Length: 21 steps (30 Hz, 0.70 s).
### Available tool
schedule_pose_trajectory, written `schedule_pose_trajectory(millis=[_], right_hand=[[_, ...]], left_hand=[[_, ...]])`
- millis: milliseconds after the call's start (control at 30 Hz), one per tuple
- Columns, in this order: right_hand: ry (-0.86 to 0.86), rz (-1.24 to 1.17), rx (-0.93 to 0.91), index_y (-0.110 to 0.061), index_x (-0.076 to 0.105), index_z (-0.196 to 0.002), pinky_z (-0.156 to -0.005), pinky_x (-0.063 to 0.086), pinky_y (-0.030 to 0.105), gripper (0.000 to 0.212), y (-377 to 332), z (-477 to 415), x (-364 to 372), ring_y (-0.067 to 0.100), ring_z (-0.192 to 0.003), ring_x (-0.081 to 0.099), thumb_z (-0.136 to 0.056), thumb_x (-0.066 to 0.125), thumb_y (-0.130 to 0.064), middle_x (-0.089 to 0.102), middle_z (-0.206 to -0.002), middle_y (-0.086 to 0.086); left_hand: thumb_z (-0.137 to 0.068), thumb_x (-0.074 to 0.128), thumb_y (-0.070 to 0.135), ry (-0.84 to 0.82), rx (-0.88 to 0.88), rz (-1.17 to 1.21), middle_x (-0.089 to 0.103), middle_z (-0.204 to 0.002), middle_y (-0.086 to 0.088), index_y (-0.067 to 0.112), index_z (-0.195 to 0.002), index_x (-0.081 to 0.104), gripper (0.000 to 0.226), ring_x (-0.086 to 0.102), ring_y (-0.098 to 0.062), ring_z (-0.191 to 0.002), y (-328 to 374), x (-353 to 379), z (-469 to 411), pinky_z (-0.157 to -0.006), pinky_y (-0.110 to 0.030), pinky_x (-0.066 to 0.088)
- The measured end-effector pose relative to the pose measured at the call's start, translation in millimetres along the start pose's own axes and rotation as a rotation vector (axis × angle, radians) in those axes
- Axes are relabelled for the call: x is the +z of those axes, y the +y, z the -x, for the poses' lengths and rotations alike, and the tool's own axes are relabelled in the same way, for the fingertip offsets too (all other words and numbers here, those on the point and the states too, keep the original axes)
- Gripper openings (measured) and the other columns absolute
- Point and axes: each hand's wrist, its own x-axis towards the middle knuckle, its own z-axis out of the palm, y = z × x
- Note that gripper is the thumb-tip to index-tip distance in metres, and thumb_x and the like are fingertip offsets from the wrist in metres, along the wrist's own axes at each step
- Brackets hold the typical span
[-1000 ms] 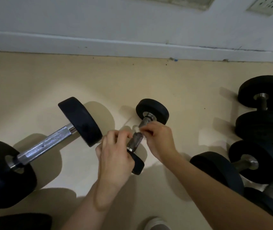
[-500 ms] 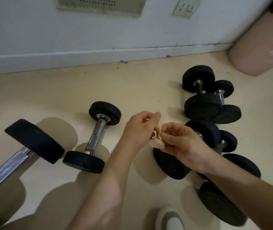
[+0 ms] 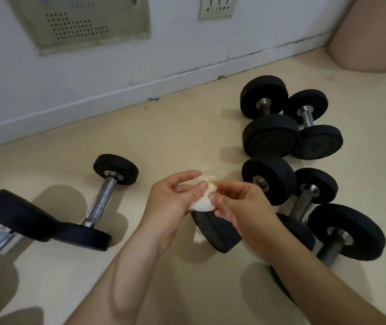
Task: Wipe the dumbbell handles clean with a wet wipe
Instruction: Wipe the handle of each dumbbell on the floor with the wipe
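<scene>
A crumpled white wet wipe (image 3: 203, 197) is held above the floor between both hands. My left hand (image 3: 175, 195) pinches its left side with thumb and fingers. My right hand (image 3: 238, 202) pinches its right side. A small dumbbell (image 3: 100, 202) with a dull, spotted metal handle lies on the floor to the left, apart from both hands. Under my hands lies another dumbbell (image 3: 217, 228); only one black end and part of the far end show.
A large dumbbell (image 3: 11, 219) with a shiny handle lies at the far left. Several black dumbbells (image 3: 288, 127) are grouped at the right. A white wall with skirting (image 3: 116, 97) runs behind, and a pink rounded object (image 3: 370, 36) stands in the corner.
Both hands left the small dumbbell's handle and now hold the wipe in the air. The view swung right, bringing the group of dumbbells in.
</scene>
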Motion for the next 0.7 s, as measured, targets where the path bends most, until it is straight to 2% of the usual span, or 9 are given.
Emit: schedule_pose_trajectory(millis=[133, 233, 300, 367, 500, 600, 700], right_hand=[[-0.033, -0.331, 0.098, -0.001, 0.062, -0.095, -0.065, 0.05, 0.029, 0.012, -3.2, 6.2, -23.2, 0.023, -0.079, 0.063, -0.083, 0.061, 0.002, 0.068, -0.088, 0.014], [0.001, -0.402, 0.121, -0.005, 0.059, -0.094, -0.066, 0.049, 0.031, 0.007, -0.2, 11.9, -33.2, 0.022, -0.079, 0.063, -0.086, 0.06, -0.006, 0.066, -0.086, 0.014], [0.032, -0.421, 0.127, -0.008, 0.057, -0.089, -0.069, 0.048, 0.033, 0.002, 4.1, 14.7, -38.0, 0.021, -0.078, 0.06, -0.088, 0.057, -0.006, 0.062, -0.08, 0.011], [0.019, -0.444, 0.141, -0.009, 0.056, -0.082, -0.07, 0.048, 0.033, 0.008, 9.8, 15.8, -46.3, 0.02, -0.078, 0.058, -0.088, 0.057, -0.004, 0.062, -0.078, 0.008], [-0.16, -0.453, 0.102, -0.008, 0.052, -0.089, -0.067, 0.049, 0.028, 0.016, 23.0, 14.5, -64.7, 0.023, -0.078, 0.06, -0.083, 0.062, 0.002, 0.064, -0.088, 0.014], [-0.063, -0.465, 0.024, -0.005, 0.053, -0.085, -0.067, 0.055, 0.032, 0.019, 30.6, 8.4, -70.3, 0.027, -0.073, 0.063, -0.08, 0.061, 0.011, 0.063, -0.08, 0.015], [0.055, -0.522, -0.006, -0.005, 0.052, -0.083, -0.068, 0.057, 0.035, 0.02, 33.3, 3.1, -72.8, 0.03, -0.074, 0.065, -0.079, 0.06, 0.014, 0.062, -0.076, 0.014]], left_hand=[[-0.074, 0.073, 0.014, -0.083, -0.034, 0.119, 0.073, -0.088, -0.011, 0.01, -0.106, 0.064, 0.033, 0.069, -0.02, -0.079, -4.4, 26.2, 2.9, -0.068, -0.026, 0.054], [-0.072, 0.08, 0.01, -0.114, 0.066, -0.08, 0.066, -0.085, -0.008, 0.012, -0.107, 0.058, 0.042, 0.066, -0.02, -0.079, -12.3, 40.3, 5.7, -0.072, -0.03, 0.052], [-0.073, 0.078, 0.001, -0.097, 0.139, -0.303, 0.063, -0.078, -0.004, 0.009, -0.093, 0.061, 0.028, 0.063, -0.016, -0.073, -17.0, 48.0, 8.3, -0.068, -0.024, 0.051], [-0.076, 0.073, -0.005, -0.06, 0.162, -0.433, 0.063, -0.073, -0.007, 0.006, -0.083, 0.064, 0.016, 0.062, -0.014, -0.068, -23.7, 52.8, 9.6, -0.063, -0.021, 0.05], [-0.085, 0.062, -0.007, 0.021, 0.079, -0.38, 0.07, -0.073, -0.016, 0.004, -0.087, 0.066, 0.012, 0.067, -0.021, -0.065, -36.0, 55.3, 10.6, -0.067, -0.033, 0.056], [-0.086, 0.058, -0.011, 0.051, 0.059, -0.396, 0.07, -0.072, -0.017, 0.003, -0.086, 0.064, 0.015, 0.067, -0.025, -0.064, -43.8, 64.8, 10.4, -0.068, -0.037, 0.056], [-0.084, 0.057, -0.012, 0.048, 0.092, -0.477, 0.065, -0.066, -0.015, 0.004, -0.081, 0.062, 0.018, 0.061, -0.021, -0.059, -47.3, 73.5, 1.4, -0.058, -0.029, 0.052]])
